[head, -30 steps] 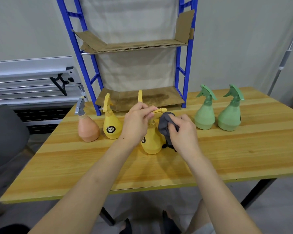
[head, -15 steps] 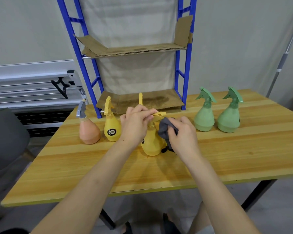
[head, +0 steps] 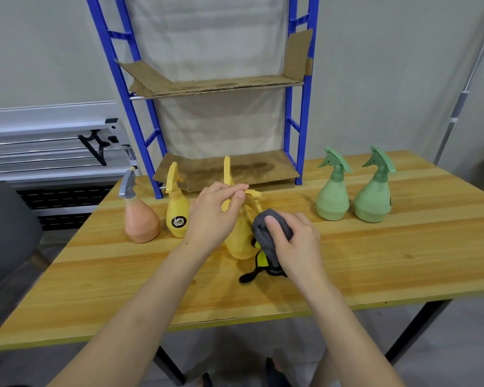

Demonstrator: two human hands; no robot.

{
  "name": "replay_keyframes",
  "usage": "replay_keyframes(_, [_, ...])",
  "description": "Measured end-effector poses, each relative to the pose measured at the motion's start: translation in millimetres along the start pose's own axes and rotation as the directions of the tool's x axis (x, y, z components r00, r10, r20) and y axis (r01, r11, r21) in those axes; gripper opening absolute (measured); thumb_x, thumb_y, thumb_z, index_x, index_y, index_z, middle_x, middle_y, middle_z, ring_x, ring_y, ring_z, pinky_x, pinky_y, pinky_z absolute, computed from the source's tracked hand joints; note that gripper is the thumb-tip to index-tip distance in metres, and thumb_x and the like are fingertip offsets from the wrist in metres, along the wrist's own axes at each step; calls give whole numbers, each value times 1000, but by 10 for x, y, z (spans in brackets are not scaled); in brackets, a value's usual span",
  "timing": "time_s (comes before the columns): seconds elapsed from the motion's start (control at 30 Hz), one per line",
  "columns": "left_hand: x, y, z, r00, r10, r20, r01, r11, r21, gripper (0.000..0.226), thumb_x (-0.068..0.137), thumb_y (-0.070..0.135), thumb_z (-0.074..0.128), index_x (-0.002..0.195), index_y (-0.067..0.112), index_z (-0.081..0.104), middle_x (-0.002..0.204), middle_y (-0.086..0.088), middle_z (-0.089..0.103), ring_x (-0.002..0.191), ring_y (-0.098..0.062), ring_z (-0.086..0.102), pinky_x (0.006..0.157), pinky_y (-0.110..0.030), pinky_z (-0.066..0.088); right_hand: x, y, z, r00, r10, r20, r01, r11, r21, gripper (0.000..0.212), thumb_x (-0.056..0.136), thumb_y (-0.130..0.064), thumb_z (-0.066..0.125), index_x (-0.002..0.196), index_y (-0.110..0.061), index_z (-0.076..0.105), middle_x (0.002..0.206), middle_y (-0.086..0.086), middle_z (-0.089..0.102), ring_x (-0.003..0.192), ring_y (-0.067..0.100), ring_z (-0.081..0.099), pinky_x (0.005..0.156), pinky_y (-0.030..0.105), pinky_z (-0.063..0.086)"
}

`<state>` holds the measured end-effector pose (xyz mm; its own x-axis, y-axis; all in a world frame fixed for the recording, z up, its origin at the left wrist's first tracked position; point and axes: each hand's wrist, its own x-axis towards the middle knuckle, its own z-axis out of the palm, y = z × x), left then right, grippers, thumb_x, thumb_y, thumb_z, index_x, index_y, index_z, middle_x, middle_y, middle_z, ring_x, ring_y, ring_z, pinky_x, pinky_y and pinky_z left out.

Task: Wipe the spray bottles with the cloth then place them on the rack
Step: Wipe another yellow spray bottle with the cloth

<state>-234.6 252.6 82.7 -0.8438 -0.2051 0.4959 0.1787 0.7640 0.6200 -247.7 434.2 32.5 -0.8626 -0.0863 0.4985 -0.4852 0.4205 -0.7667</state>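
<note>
The left hand (head: 213,216) pinches the spray top of a yellow bottle (head: 239,236) with its fingers and thumb curled round it. The bottle stands on the wooden table (head: 375,263), right under those fingers. The right hand (head: 294,241) grips a gray cloth (head: 268,236) bunched up in its curled fingers and presses it on the side of the bottle. A black and yellow bit of the cloth hangs down below the fingers onto the table. Past the left hand's fingers stand another yellow bottle (head: 177,210) and an orange bottle (head: 140,219). Far past the right hand's fingers stand two green bottles (head: 333,194). Behind the fingertips is the blue rack (head: 302,107) with cardboard shelves (head: 221,86).
</note>
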Motion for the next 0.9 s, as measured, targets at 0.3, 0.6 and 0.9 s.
replay_keyframes(0.3, [-6, 115, 25, 1000, 23, -19, -22, 998, 51, 66, 76, 91, 43, 116, 45, 68, 115, 21, 62, 114, -7, 58, 110, -53, 40, -12, -38, -65, 999, 41, 35, -47, 983, 178, 20, 90, -24, 74, 107, -34, 77, 98, -5, 60, 92, 6, 61, 79, 18, 46])
replay_keyframes(0.6, [-47, 79, 16, 999, 17, 35, -14, 995, -98, 43, 89, 65, 61, 123, 40, 68, 120, 20, 53, 121, -3, 51, 112, -48, 41, 3, -107, -296, 994, 85, 72, -103, 950, 296, 21, 97, -16, 65, 101, -33, 77, 93, -13, 76, 93, 8, 70, 85, 39, 58])
replay_keyframes(0.9, [-151, -33, -67, 998, -60, 1, 58, 951, -304, 18, 102, 29, 61, 118, 26, 66, 111, 18, 71, 109, 0, 64, 97, -38, 54, 107, -164, -42, 999, -30, 10, 30, 999, 41, 12, 94, -26, 70, 103, -33, 66, 90, -16, 69, 85, 3, 64, 75, 24, 52])
